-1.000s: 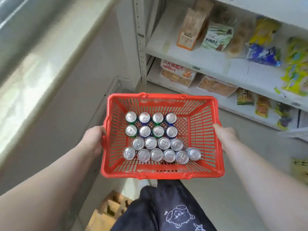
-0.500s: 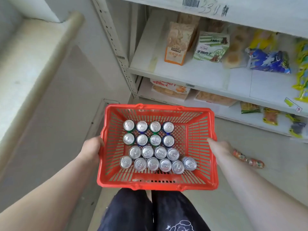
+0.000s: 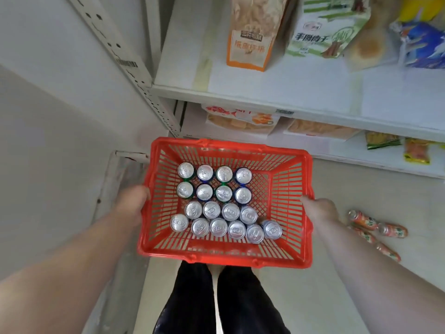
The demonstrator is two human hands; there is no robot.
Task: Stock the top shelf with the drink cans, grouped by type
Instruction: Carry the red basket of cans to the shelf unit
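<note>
- The left forearm (image 3: 72, 261) and the right forearm (image 3: 375, 273) are bare from the edge of the view up to the wrists.
- The left hand (image 3: 131, 201) and the right hand (image 3: 317, 210) are bare too, and too blurred to tell the fingers apart.
- Loose trousers (image 3: 192, 297) of dark, near-black cloth cover both legs.
- The cloth looks matt and soft, with gentle folds down each leg.

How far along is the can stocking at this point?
Done: nothing visibly shelved; the cans stand upright in the red basket. In hand: left hand and right hand hold the basket's sides before the snack shelves. Left: the top shelf is out of view; every can needs placing, grouped by type.
</note>
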